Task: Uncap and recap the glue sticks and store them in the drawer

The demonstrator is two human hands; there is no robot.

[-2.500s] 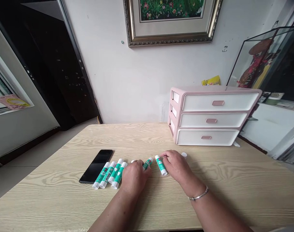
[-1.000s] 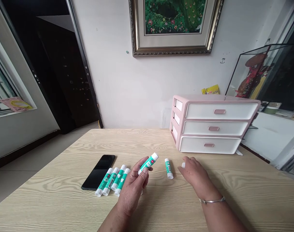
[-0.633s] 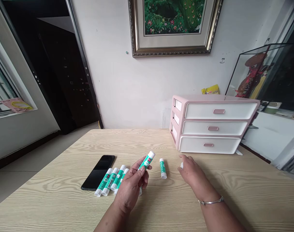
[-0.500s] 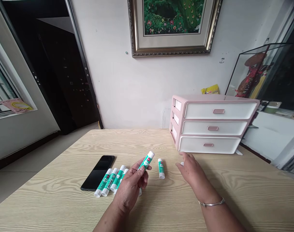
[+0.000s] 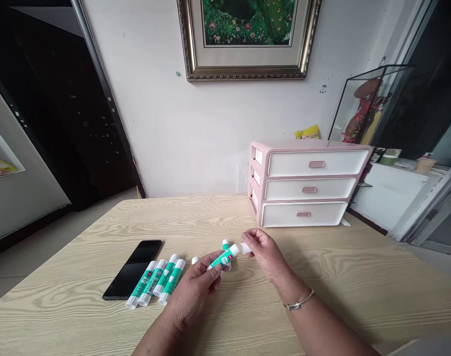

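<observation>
1. My left hand curls round the barrel of a green-and-white plastic glue stick, held over the pale wooden table; it seems light, stiff, slightly slippery.
2. My right hand pinches a small white plastic cap just beside the stick.

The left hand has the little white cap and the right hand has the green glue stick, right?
No, those are swapped. The head view shows the left hand holding the green glue stick and the right hand holding the little white cap.
</observation>
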